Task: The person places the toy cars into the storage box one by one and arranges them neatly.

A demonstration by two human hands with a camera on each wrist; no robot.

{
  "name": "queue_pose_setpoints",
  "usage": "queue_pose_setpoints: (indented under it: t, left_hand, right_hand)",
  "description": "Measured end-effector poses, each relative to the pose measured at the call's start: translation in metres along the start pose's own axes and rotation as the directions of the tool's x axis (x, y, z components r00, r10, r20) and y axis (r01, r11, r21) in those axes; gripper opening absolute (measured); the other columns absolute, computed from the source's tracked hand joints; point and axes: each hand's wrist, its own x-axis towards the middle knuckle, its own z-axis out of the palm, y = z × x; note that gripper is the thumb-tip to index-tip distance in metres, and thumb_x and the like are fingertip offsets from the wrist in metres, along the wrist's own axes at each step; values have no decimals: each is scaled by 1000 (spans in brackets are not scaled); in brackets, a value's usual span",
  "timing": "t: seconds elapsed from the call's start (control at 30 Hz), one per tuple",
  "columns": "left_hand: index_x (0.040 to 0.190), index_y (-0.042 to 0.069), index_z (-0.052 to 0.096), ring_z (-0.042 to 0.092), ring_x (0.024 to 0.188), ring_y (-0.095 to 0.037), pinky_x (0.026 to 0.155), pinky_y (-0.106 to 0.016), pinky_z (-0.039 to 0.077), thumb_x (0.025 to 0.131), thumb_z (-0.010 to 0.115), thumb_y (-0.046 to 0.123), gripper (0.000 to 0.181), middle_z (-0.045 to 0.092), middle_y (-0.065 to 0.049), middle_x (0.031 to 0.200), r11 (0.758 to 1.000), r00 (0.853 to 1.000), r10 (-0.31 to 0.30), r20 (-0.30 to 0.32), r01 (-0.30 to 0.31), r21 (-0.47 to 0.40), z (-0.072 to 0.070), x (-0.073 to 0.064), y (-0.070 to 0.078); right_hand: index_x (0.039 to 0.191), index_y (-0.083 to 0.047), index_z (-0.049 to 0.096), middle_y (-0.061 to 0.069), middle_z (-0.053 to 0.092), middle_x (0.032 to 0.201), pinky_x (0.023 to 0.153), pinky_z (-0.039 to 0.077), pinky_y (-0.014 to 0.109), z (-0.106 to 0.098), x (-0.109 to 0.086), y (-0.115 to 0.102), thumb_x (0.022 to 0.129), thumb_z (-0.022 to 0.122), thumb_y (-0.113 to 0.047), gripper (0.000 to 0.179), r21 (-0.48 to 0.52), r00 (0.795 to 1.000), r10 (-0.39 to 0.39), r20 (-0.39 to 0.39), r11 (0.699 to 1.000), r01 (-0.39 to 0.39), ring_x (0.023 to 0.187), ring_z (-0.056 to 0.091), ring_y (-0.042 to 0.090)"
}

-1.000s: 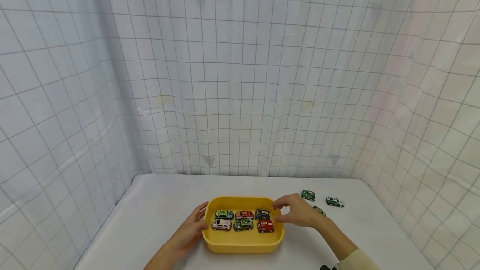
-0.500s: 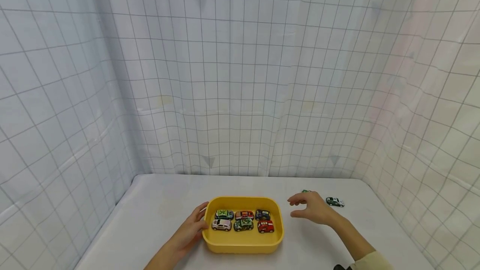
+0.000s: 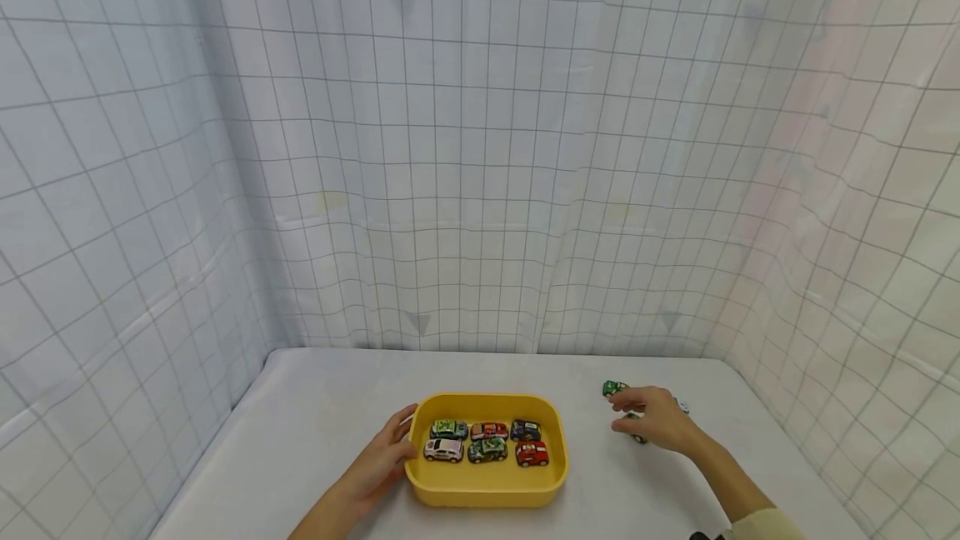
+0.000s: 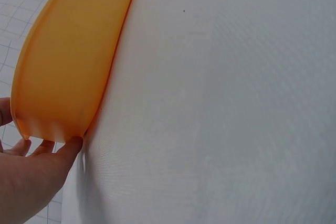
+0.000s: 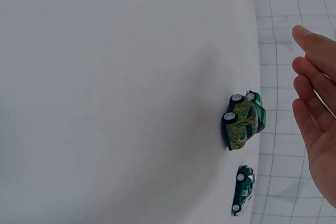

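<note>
A yellow plastic box [image 3: 487,497] holds several small toy cars, among them a red one [image 3: 532,453] and a white one [image 3: 443,450]. My left hand [image 3: 382,455] touches the box's left end. In the left wrist view, fingertips [image 4: 77,142] rest against its outer wall. Over the table at the right, my right hand [image 3: 660,421] hovers with thumb and fingers apart, holding nothing. Just beneath it is a camouflage toy car [image 5: 244,121], partly covered by the hand in the head view. A green toy car [image 3: 613,388] lies behind the fingers.
A green-and-white toy car [image 5: 244,190] sits farther right, mostly hidden by the right hand in the head view. The white table [image 3: 322,407] is surrounded by grid-patterned white curtains [image 3: 480,190] at the back and sides.
My right hand has moved away from the box's right end, rightward to above the camouflage car. The left hand and the box have stayed in place.
</note>
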Motion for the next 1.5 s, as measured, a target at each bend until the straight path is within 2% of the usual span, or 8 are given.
queue_pose_setpoints:
  t: [0.13,0.47,0.6,0.77,0.93,1.17,1.5]
  left_hand:
    - [163,6,19,19,149,-51,112,-60,33,89,54,-3,82,11,-30,167,1000,1000,-3,0,3,0,0,0,-1]
    - [164,7,20,20,149,-51,112,-60,34,89,53,-4,82,12,-29,167,1000,1000,6,0,-6,-6,0,-1,2]
    - [164,7,20,20,149,-51,112,-59,34,89,54,-3,83,13,-29,167,1000,1000,8,-3,-8,-5,0,-1,2]
    - [164,7,20,20,149,-51,111,-60,35,89,54,-4,83,13,-29,167,1000,1000,2,-12,-2,-2,-2,-1,1]
    - [164,7,20,21,149,-51,111,-59,36,88,55,-3,84,13,-29,167,1000,1000,2,-1,-2,-1,-1,0,0]
    - [164,7,21,21,149,-51,112,-60,33,88,55,-3,84,14,-29,167,1000,1000,3,-4,-3,3,0,0,0]
    - [163,8,21,21,149,-50,111,-58,36,88,54,-4,83,14,-29,167,1000,1000,11,19,-11,-12,-1,-2,1]
  right_hand:
    - [115,-2,75,10,74,108,91,55,41,-4,-6,12,87,83,-20,34,-36,999,28,-25,999,-29,101,69,30]
    - [120,0,73,6,75,109,92,54,47,-16,-18,34,86,84,-25,44,-41,985,147,-89,988,-151,105,69,31]
    - [121,2,73,9,75,111,93,54,49,-18,-20,44,86,84,-23,44,-38,975,187,-121,981,-192,106,69,33]
    - [126,5,69,18,72,118,92,53,54,-22,-22,58,87,82,-19,47,-36,961,219,-171,973,-228,111,67,41]
    - [126,8,67,24,70,119,94,51,58,-30,-26,72,88,81,-14,46,-74,950,218,-224,968,-240,112,64,48]
    - [125,10,66,26,70,118,91,50,60,-41,-24,85,90,77,-12,43,-131,956,189,-225,966,-222,110,63,50]
    - [133,11,61,32,63,128,92,49,61,-43,-17,93,93,73,-13,48,-82,928,311,-205,939,-333,119,54,56]
